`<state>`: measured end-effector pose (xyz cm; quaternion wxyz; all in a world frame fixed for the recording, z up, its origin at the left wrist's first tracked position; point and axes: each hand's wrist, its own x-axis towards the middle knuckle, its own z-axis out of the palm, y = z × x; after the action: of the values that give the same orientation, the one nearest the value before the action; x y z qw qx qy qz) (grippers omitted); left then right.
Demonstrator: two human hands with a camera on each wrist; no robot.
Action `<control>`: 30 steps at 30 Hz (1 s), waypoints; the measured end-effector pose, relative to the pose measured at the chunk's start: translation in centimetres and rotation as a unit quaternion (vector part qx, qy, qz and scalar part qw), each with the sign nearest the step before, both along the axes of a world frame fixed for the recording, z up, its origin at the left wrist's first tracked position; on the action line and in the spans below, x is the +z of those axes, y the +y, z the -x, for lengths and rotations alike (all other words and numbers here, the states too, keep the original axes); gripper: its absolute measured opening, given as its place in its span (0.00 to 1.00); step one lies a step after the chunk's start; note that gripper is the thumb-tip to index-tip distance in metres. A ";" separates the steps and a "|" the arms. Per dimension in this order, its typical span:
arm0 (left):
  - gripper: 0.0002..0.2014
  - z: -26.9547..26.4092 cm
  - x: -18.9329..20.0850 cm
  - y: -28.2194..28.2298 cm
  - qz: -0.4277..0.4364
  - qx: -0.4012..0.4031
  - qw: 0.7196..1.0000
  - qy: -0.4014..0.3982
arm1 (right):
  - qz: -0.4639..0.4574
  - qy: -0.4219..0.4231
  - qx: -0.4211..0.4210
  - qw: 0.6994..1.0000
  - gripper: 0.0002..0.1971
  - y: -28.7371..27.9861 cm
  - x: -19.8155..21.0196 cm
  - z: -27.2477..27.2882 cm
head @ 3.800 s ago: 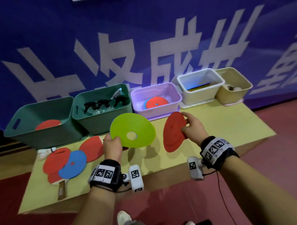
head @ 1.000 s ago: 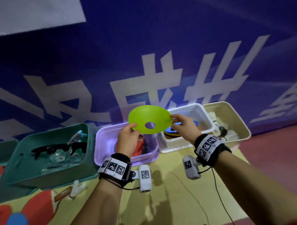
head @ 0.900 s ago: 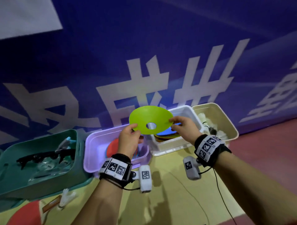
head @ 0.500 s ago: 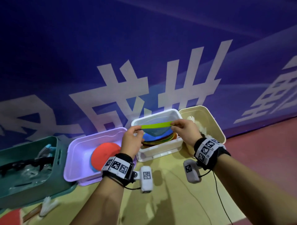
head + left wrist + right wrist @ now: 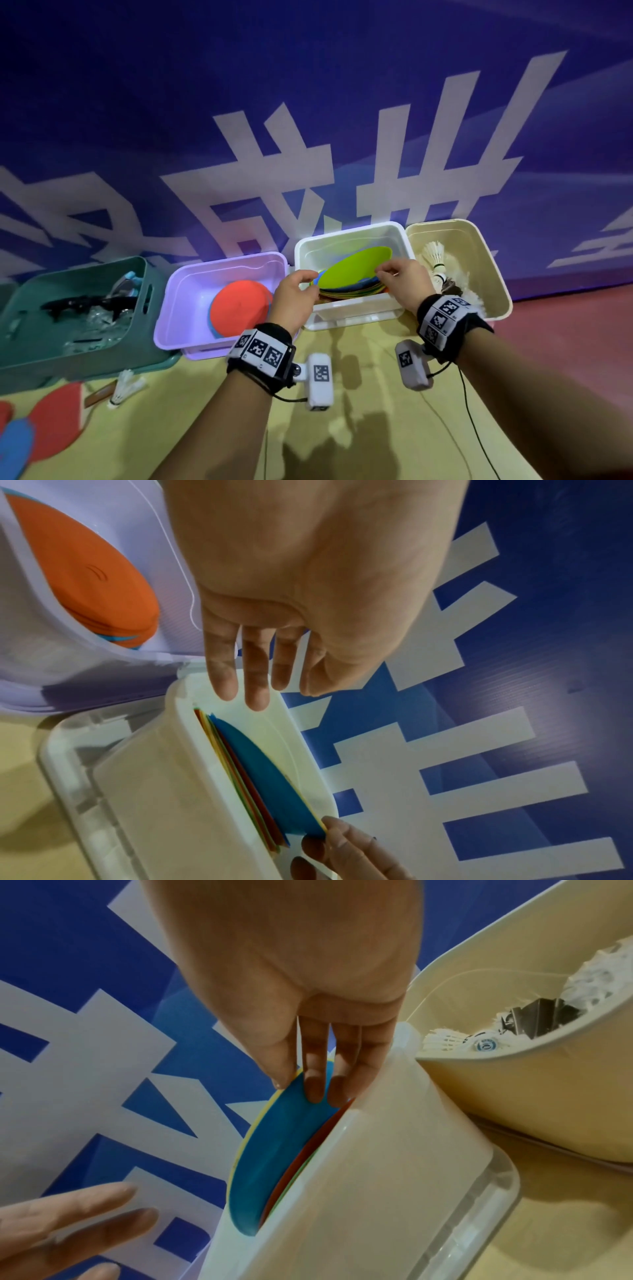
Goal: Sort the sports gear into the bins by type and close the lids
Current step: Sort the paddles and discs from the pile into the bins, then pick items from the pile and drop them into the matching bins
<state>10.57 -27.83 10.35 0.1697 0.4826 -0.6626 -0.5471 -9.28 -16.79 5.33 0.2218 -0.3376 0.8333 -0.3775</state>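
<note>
A lime-green flat disc [image 5: 356, 270] lies tilted on top of a stack of coloured discs inside the white bin [image 5: 349, 310]. My right hand [image 5: 390, 274] pinches the disc's right edge; in the right wrist view the thumb sits on the yellow-green rim [image 5: 270, 1110] and the fingers [image 5: 313, 1088] lie under the blue disc [image 5: 274, 1156] below it. My left hand [image 5: 301, 284] hovers at the stack's left edge. In the left wrist view its fingers [image 5: 253, 691] are straight over the bin's corner and hold nothing.
A purple bin [image 5: 171, 308] with an orange round piece [image 5: 239, 308] stands left of the white one. A beige bin [image 5: 493, 274] with shuttlecocks [image 5: 436, 260] stands on the right, a green bin [image 5: 20, 356] with goggles [image 5: 85, 303] far left. One shuttlecock [image 5: 125, 389] and red paddles [image 5: 58, 411] lie on the table.
The green disc went from being held edge-on above the white bin by both hands down onto the stack. My left hand has let go of it.
</note>
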 end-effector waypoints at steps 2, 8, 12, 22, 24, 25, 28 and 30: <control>0.13 -0.2 0.0 0.2 0.003 0.007 1.000 0.003 | -0.001 -0.015 -0.002 1.000 0.06 0.0 -0.2 0.0; 0.14 -1.3 -0.1 1.0 0.000 0.017 1.000 -0.001 | -0.007 -0.072 0.019 0.997 0.07 0.0 -0.2 -0.8; 0.13 -2.7 -0.2 0.9 0.010 0.008 1.000 -0.024 | 0.017 -0.104 0.027 0.994 0.05 0.3 0.1 -2.2; 0.12 -12.2 0.0 0.4 0.048 0.027 0.998 -0.009 | 0.031 -0.102 0.052 0.993 0.09 -0.6 2.6 -11.8; 0.12 -15.4 0.1 0.1 0.049 0.041 0.998 -0.017 | 0.038 -0.101 0.060 0.992 0.08 -1.3 3.1 -14.6; 0.13 -17.6 0.0 -0.2 0.050 0.054 0.997 -0.018 | 0.039 -0.094 0.072 0.992 0.08 -1.8 3.3 -16.6; 0.12 -25.8 0.1 -0.6 0.052 0.092 0.994 -0.019 | 0.033 -0.085 0.113 0.989 0.09 -3.5 3.6 -23.9; 0.12 -31.7 0.0 -0.8 0.056 0.109 0.992 -0.036 | 0.029 -0.098 0.135 0.986 0.09 -4.5 3.5 -29.3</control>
<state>42.22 -28.60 10.33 0.2310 0.5609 -0.6415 -0.4696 20.04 -21.25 8.87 0.3418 -0.4146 0.7429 -0.3993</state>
